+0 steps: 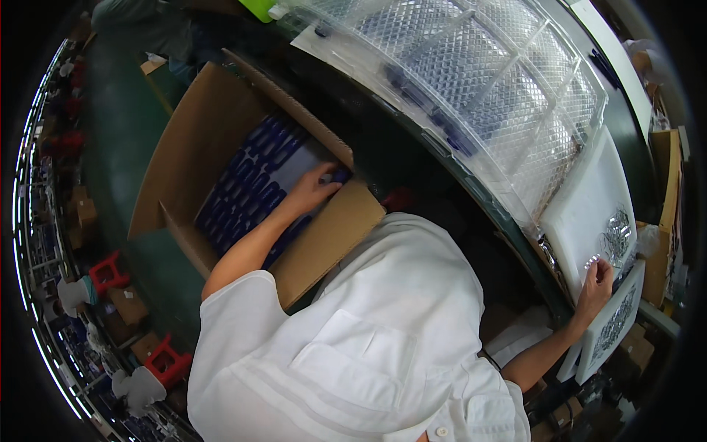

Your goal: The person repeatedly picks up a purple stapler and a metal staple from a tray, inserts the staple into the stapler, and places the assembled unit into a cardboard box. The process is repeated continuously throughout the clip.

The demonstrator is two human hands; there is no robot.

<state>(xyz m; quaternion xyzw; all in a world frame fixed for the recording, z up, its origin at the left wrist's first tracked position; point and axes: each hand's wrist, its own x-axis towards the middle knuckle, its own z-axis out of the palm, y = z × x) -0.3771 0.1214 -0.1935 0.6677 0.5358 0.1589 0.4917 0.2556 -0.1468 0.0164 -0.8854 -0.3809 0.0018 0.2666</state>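
My left hand [313,193] reaches into an open cardboard box [173,140] on my left. Its thumb and fingers close around a small dark blue piece [340,176] near the box's right corner. Rows of similar blue pieces [247,184] with pale middles lie in the box, beside a bare grey patch [300,163]. Far to the right, my right hand [595,291] is pinched above a white tray [582,199]. Something small and shiny shows at its fingertips, too small to name. Loose thin metal parts [617,234] lie in a heap on the tray beside that hand.
Clear plastic trays [471,66] with a ribbed pattern cover the green bench ahead, with blue pieces [434,110] along their near edge. A second white tray [615,324] holds more metal parts. Red stools [168,361] stand at the left; another person [143,26] is at the far left.
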